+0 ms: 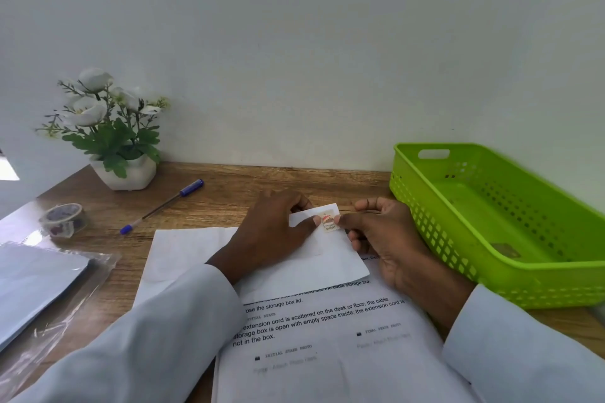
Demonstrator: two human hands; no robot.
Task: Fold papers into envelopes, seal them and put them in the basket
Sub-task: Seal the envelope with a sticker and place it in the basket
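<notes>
Progress: one folded white envelope (314, 258) lies on the desk in front of the person, its flap folded over, and a small printed sticker (329, 221) sits right on the flap edge. By my read the folding of this one is finished and the sealing is under way.
Left to do: the green basket (425, 206) at the right shows no envelope in the part I can see, so dropping this one in is not yet done. More sheets wait: a printed paper (327, 343) under the envelope, a wrapped stack (36, 285) at the left.
Left hand (271, 229): fingers curled over the flap, fingertip at the sticker's left edge, pinning the paper.
Right hand (379, 235): fingers bent, thumb tip against the sticker's right edge, the other fingers at the envelope's right end.
Hands together: close, meeting at the sticker.
Envelope position: on the printed paper, just beside the basket's near wall.
</notes>
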